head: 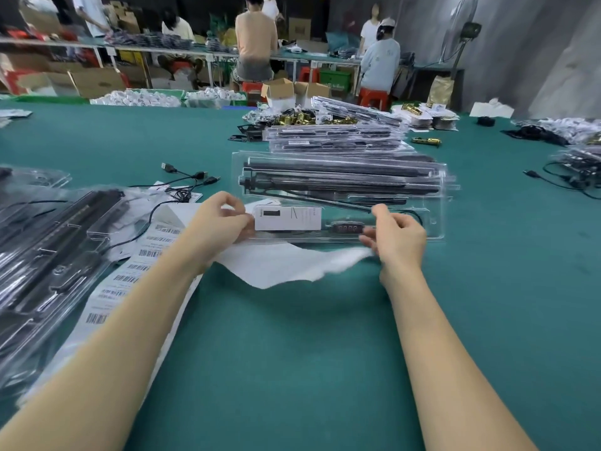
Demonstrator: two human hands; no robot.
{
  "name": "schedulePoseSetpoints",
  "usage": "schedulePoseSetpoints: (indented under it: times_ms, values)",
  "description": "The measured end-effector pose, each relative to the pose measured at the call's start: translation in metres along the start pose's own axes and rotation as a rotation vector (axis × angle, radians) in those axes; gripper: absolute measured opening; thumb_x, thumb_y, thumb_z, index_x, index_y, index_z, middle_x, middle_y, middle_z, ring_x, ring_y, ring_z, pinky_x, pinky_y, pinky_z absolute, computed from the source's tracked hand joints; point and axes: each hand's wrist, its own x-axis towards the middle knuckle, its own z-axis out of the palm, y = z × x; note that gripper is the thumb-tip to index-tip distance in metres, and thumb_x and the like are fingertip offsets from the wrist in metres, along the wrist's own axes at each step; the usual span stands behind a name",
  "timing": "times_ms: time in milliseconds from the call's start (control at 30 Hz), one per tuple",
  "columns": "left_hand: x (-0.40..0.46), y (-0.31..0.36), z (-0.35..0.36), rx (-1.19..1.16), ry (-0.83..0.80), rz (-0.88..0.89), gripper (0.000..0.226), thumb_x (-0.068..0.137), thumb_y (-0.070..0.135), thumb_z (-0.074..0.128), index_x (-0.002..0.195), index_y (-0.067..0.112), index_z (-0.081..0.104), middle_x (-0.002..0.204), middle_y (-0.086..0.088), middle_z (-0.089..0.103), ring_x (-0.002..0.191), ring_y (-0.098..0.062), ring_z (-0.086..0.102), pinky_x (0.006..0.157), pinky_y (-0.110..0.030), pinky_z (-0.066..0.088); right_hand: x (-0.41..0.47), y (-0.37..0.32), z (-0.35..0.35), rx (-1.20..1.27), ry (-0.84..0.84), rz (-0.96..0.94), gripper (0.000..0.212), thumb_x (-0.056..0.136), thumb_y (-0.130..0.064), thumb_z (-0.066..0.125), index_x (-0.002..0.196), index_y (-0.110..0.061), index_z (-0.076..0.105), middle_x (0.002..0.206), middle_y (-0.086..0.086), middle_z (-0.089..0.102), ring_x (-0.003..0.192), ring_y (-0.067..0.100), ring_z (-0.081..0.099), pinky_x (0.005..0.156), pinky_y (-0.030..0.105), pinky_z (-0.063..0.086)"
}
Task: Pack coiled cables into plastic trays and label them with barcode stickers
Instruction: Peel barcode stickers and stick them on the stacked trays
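Stacks of filled trays [48, 242] are piled at the far left of the table [292, 369], kept within reach but out of the working space. Just beside them, a strip of barcode stickers [130, 278] is laid out flat, running towards the near edge, presumably so that a label can be peeled off without searching. Loose cables [185, 180] are spread behind the strip, apparently waiting to be coiled and packed.

At the centre, a clear plastic tray [338, 193] is set crosswise on a sheet of white paper [286, 265], with dark rods seated in its far channels and a white card [287, 218] in its near compartment. The left hand [221, 222] is held at the tray's left end, its fingers curled and pinched at the edge by the card; whether a sticker is held between them cannot be told. A small black control unit [348, 228] is seen in the near channel to the right of the card. The right hand [396, 236] is closed round the tray's near edge beside that unit, seemingly to steady the tray or press its contents home.

Further right, more cables [566, 180] are left on the table.
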Motion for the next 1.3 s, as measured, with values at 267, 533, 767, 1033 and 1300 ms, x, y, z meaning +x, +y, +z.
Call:
schedulePoseSetpoints:
  times_ms: [267, 533, 767, 1033, 1300]
  values:
    - [-0.002, 0.002, -0.005, -0.263, 0.048, -0.089, 0.025, 0.096, -0.008, 0.05, 0.085, 0.014, 0.052, 0.102, -0.013, 0.069, 0.09, -0.025, 0.07, 0.081, -0.035, 0.06, -0.002, -0.01, -0.006, 0.291, -0.334, 0.381, 0.022, 0.09, -0.018, 0.072, 0.093, -0.005, 0.054, 0.079, 0.007, 0.047, 0.058, 0.025, 0.072, 0.052, 0.026, 0.058]
    - [-0.003, 0.01, -0.007, -0.494, -0.059, -0.172, 0.012, 0.095, -0.006, 0.056, 0.101, 0.004, 0.057, 0.093, -0.011, 0.064, 0.076, -0.018, 0.068, 0.063, -0.026, 0.06, -0.002, -0.01, 0.0, 0.207, -0.647, 0.385, 0.037, 0.093, -0.039, 0.067, 0.113, -0.008, 0.065, 0.112, 0.015, 0.072, 0.087, 0.027, 0.073, 0.065, 0.037, 0.062]
    - [-0.007, 0.011, 0.003, -0.247, -0.053, -0.175, 0.011, 0.092, -0.007, 0.061, 0.092, 0.004, 0.058, 0.091, -0.012, 0.069, 0.078, -0.023, 0.071, 0.07, -0.03, 0.063, -0.01, -0.002, 0.018, 0.592, -0.442, 0.229, 0.009, 0.097, -0.009, 0.063, 0.101, -0.003, 0.067, 0.091, 0.011, 0.076, 0.086, 0.024, 0.074, 0.065, 0.033, 0.061]
    - [-0.008, 0.007, 0.0, -0.185, 0.012, -0.183, 0.016, 0.089, -0.011, 0.06, 0.083, 0.003, 0.063, 0.079, -0.015, 0.071, 0.071, -0.023, 0.073, 0.073, -0.034, 0.063, -0.018, -0.003, 0.015, 0.605, -0.525, 0.121, 0.023, 0.096, -0.01, 0.063, 0.118, -0.002, 0.061, 0.113, 0.017, 0.073, 0.104, 0.03, 0.072, 0.081, 0.039, 0.062]
    - [-0.006, 0.006, 0.0, -0.093, 0.062, -0.139, 0.013, 0.088, -0.005, 0.062, 0.084, 0.007, 0.066, 0.078, -0.011, 0.074, 0.067, -0.017, 0.074, 0.067, -0.028, 0.062, -0.018, -0.002, 0.017, 0.594, -0.507, 0.12, 0.012, 0.097, -0.008, 0.062, 0.106, -0.002, 0.064, 0.104, 0.016, 0.075, 0.1, 0.032, 0.073, 0.076, 0.037, 0.062]
